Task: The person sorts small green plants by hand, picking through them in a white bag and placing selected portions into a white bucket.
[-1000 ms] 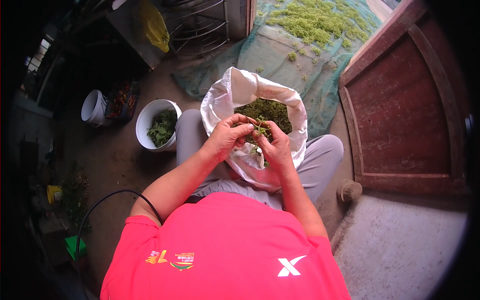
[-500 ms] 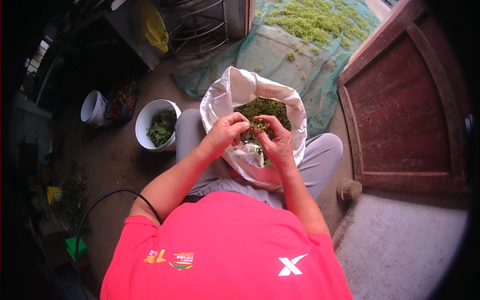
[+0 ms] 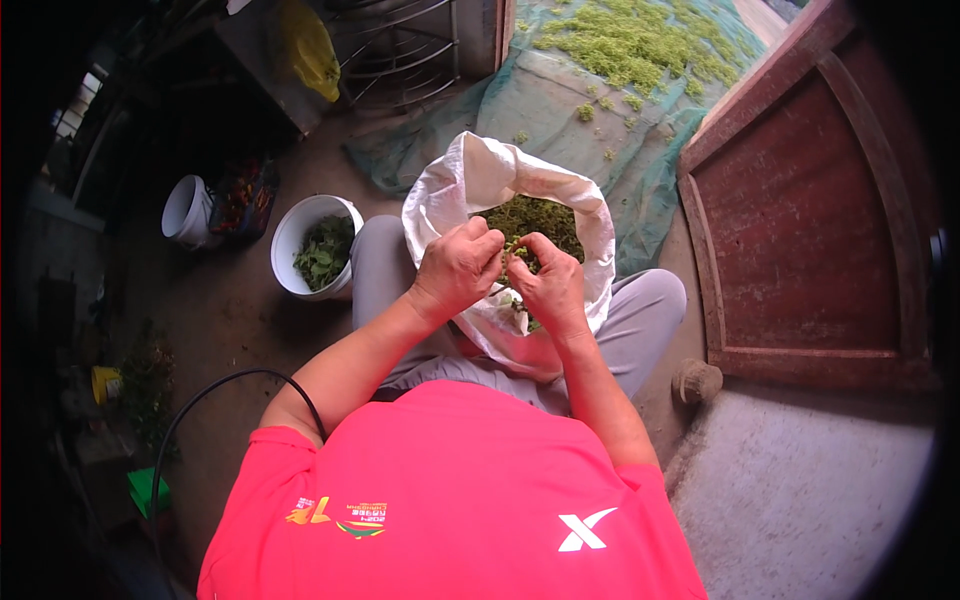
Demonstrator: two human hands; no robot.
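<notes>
A white woven sack [image 3: 585, 200] with its top rolled open stands between my bent legs, with a mass of small green plant bits [image 3: 530, 215] inside. Over its opening my left hand [image 3: 462, 262] is closed, back upward, fingertips pinched on a thin green stem that is mostly hidden. My right hand [image 3: 548, 285] faces it with curled fingers, thumb and index holding the same small green sprig [image 3: 514, 245]. More leafy bits and a pale crumpled part of the sack show just below the fingers.
Left are a white bucket [image 3: 322, 255] of leaves, another white bucket [image 3: 187, 210] and a dark crate [image 3: 245, 200] with red things. A metal rack [image 3: 400, 50], yellow bag [image 3: 310, 55] and green net [image 3: 540, 100] with drying plants lie ahead. A red wooden door [image 3: 800, 210] stands right.
My left hand has turned so more of its back shows, its fingers curling in tighter over the sprig. My right hand stays nearly in place, still pinching. The sack has not visibly moved.
</notes>
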